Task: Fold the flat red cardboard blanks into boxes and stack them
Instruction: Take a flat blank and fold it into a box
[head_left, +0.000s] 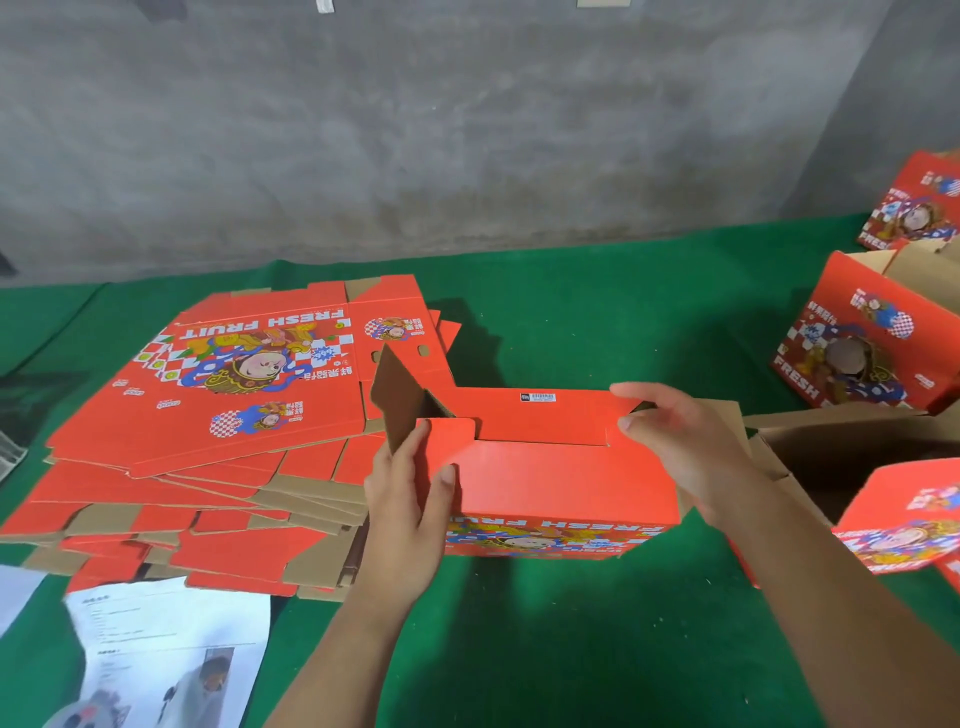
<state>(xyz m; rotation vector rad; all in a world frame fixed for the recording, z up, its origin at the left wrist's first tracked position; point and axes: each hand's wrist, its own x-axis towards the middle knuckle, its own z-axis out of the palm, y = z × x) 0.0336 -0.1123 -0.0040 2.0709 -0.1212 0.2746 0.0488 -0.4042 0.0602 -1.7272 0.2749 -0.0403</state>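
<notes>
Far left, printed paper sheets (171, 660) lying on green surface (545, 649), near edge. Just behind: messy pile of flat red blanks (208, 415), top one print-side up w/ "FRESH FRUIT" & cartoon figure. Centre: half-folded red box (561, 483) resting on surface, touching pile's right edge, brown flap sticking up at its left end. Left hand (410, 514) gripping box's left end, thumb on top panel, fingers curled round a small red flap. Right hand (685, 441) pinching flap at box's right end, grip narrow. Right side: open brown-lined box (852, 462) beside forearm, more folded red boxes (872, 343) behind it, one tilted, further back twd grey wall (467, 130).
</notes>
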